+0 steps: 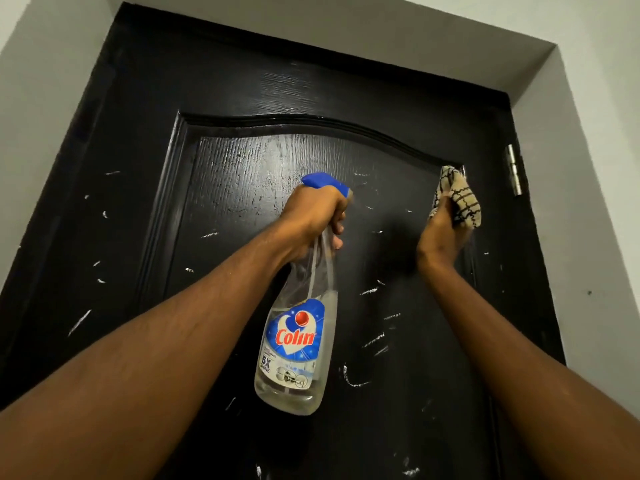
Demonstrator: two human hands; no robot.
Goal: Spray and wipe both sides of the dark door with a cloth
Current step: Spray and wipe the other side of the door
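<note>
Black wood-grain door (242, 81) fills view, one face visible. Wet sheen on upper part of raised panel (242, 202), white flecks (372, 291) scattered lower. Colin spray bottle (298, 341) mid-panel, left hand (311, 220) clamped round neck, fingers on trigger, nozzle toward door. Checked cloth (460, 199) at panel's top-right corner, bunched tight in right hand (440, 233), looks pressed to door. Hinge (514, 169) on door's right edge.

Risks imo: fluid runs before wipe -> streaks; overspray wets hinge.

Count: 1 door, 1 bottle, 1 cloth, 1 hinge, 2 hands.
</note>
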